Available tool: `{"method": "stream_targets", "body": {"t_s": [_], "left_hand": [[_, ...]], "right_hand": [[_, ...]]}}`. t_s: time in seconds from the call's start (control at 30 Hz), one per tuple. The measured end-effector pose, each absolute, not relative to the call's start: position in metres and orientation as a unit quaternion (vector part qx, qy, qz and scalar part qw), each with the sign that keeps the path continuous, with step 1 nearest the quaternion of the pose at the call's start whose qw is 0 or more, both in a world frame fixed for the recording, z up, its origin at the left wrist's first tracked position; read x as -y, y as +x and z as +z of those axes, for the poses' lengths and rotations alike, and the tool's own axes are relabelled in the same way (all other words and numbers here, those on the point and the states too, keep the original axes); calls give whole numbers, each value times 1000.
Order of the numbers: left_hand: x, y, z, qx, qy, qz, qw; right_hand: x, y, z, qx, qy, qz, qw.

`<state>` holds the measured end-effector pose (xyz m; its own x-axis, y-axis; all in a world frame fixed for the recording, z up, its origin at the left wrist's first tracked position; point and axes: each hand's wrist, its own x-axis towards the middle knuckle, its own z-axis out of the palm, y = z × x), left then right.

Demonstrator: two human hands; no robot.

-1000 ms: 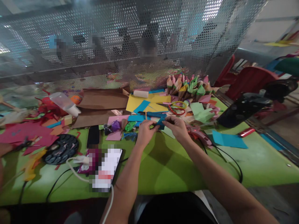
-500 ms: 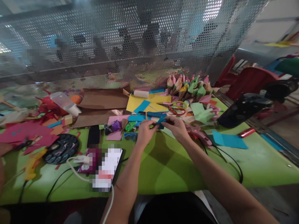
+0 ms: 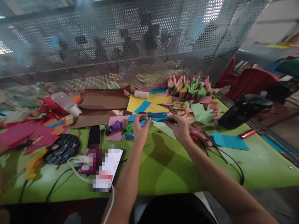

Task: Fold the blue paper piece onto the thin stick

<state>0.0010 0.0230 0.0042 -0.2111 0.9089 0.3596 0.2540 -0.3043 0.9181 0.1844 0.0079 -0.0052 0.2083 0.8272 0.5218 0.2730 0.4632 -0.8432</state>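
Over the green table, my left hand is closed in a pinch near a thin wooden stick; what sits between its fingertips is too small to tell. My right hand has its fingers pressed together on a piece of blue paper. The hands are apart, with the blue paper reaching from the right fingertips toward the left ones. Behind them lie yellow sheets with a blue strip across. A pink glue gun rests just right of my right hand.
Small paper cones stand at the back. A black bottle leans at the right. To the left are a phone with a white cable, a dark phone, a round black tray and a yellow glue gun.
My hands have moved apart, the left one a little leftward. The blue paper, bunched between both hands before, now stretches out from my right fingertips.
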Motion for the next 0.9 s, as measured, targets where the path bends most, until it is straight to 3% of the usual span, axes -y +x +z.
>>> {"method": "stream_targets", "body": {"t_s": [0.17,0.27,0.5,0.77,0.9], "left_hand": [[-21,9,-2,-514,435,517,528],[-18,14,-3,-493,420,482,590],[-21,14,-2,-502,416,521,551],[-20,14,-1,-489,442,531,532],[-18,15,2,-469,457,531,537]], "right_hand": [[-2,183,-1,626,-439,171,622],[1,182,-1,648,-427,160,610],[0,180,-4,656,-429,203,587],[-7,181,-10,530,-457,430,570],[-8,181,-5,495,-463,479,558]]}}
